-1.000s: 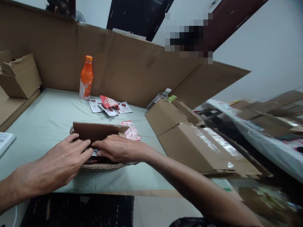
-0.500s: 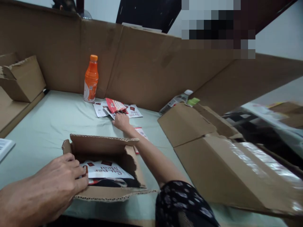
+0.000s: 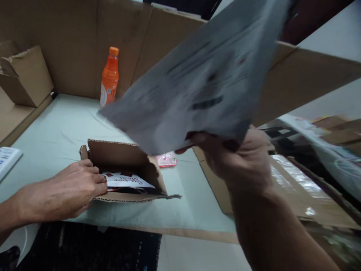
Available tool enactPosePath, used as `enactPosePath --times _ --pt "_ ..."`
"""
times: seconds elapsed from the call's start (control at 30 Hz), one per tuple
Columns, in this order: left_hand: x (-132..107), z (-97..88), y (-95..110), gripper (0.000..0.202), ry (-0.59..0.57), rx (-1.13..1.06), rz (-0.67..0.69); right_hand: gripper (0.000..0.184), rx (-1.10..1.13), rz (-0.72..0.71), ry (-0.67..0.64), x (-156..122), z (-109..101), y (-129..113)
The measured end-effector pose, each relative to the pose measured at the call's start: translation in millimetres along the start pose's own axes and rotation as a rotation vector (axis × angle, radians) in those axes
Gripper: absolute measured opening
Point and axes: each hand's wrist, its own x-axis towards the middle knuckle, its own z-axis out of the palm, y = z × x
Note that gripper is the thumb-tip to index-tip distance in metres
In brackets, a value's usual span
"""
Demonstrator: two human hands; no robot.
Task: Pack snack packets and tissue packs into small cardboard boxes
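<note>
My right hand (image 3: 241, 162) grips a grey-white printed pouch (image 3: 197, 94) by its lower edge, raised close to the camera. The pouch is blurred and covers much of the table's back. My left hand (image 3: 77, 188) has its fingers curled over the left end of a small open cardboard box (image 3: 118, 152). Inside that box lies a white "Super Meal" pouch (image 3: 128, 181), with something dark beneath it. A small pink packet (image 3: 167, 160) rests on the table to the right of the box, partly behind its flap.
An orange bottle (image 3: 110, 77) stands upright against the cardboard wall (image 3: 76, 49). At the left are another cardboard box (image 3: 34, 79) and a white flat object (image 3: 8, 160). A larger taped carton (image 3: 287, 188) is on the right. The table's front edge (image 3: 197, 233) shows below.
My right hand has lifted a pouch from the pile at the back and brought it up towards me. My left hand stays on the box. The view has tilted downward.
</note>
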Motion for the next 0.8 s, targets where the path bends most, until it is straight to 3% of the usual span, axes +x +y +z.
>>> enactPosePath --times 0.07,0.13,0.3,0.4,0.47,0.53,0.6,0.67,0.73,0.8 --pt "0.8 -1.6 1.3 0.024 -0.016 -0.017 0.032 0.025 -0.1 -0.122 -0.159 -4.9 9.5 -30.8" --pt "0.0 -1.6 2.8 0.023 0.007 -0.004 0.036 0.027 -0.181 -0.188 -0.31 -4.3 25.3 -44.2" --pt "-5.2 -0.4 6.2 0.017 0.049 0.026 0.014 0.035 -0.251 -0.112 -0.702 -0.4 61.2 -22.3" --pt "-7.7 -0.5 6.5 0.017 0.033 0.048 -0.023 0.035 -0.322 -0.139 -0.829 -6.7 62.0 -16.5" --pt "-8.9 0.3 5.9 0.02 0.039 0.034 -0.035 0.037 -0.321 -0.161 -0.746 -11.3 48.7 -21.1" --pt "-10.0 1.5 5.1 0.025 0.058 0.003 -0.045 0.033 -0.289 -0.125 -0.54 -11.4 27.5 -21.7" --pt "-11.1 2.3 4.0 0.033 0.087 -0.016 -0.06 0.029 -0.299 0.007 -0.295 -5.6 5.6 -7.0" --pt "-11.3 1.6 2.7 0.041 0.129 0.005 -0.064 0.028 -0.394 0.264 -0.151 2.6 -10.0 27.5" --pt "-9.7 -0.7 1.6 0.044 0.153 0.034 -0.05 0.022 -0.508 0.607 -0.169 7.9 -15.3 75.5" --pt "-6.4 -4.0 1.3 0.042 0.126 0.035 -0.045 0.015 -0.54 0.79 -0.203 7.3 -10.5 123.7"
